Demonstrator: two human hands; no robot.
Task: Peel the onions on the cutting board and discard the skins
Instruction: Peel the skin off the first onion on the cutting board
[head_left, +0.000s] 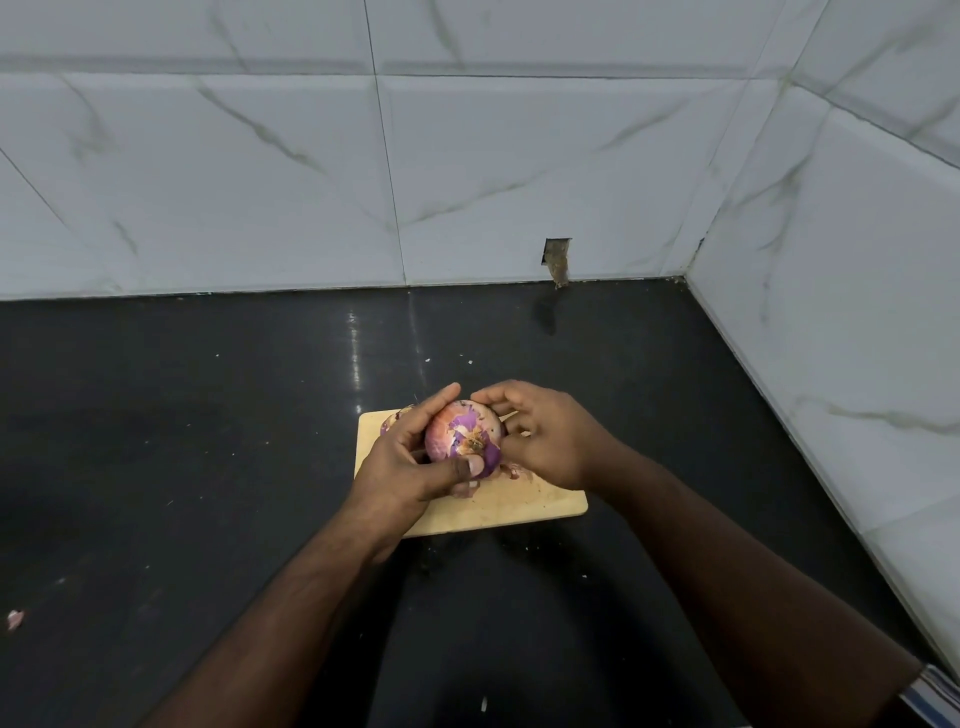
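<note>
A red onion (460, 431) with patchy purple and papery pink skin is held just above a pale wooden cutting board (524, 501). My left hand (410, 457) cups it from the left, thumb pressed on its near side. My right hand (545, 436) touches its right and top side with the fingertips. A second onion (390, 418) peeks out behind my left hand at the board's far left corner, mostly hidden. Bits of peeled skin (511, 472) lie on the board under my hands.
The board lies on a black counter (208, 441) that meets white marble-look wall tiles behind and on the right. A skin scrap (15, 618) lies at the far left. Small crumbs dot the counter. A small hole (557, 254) is cut in the back tile.
</note>
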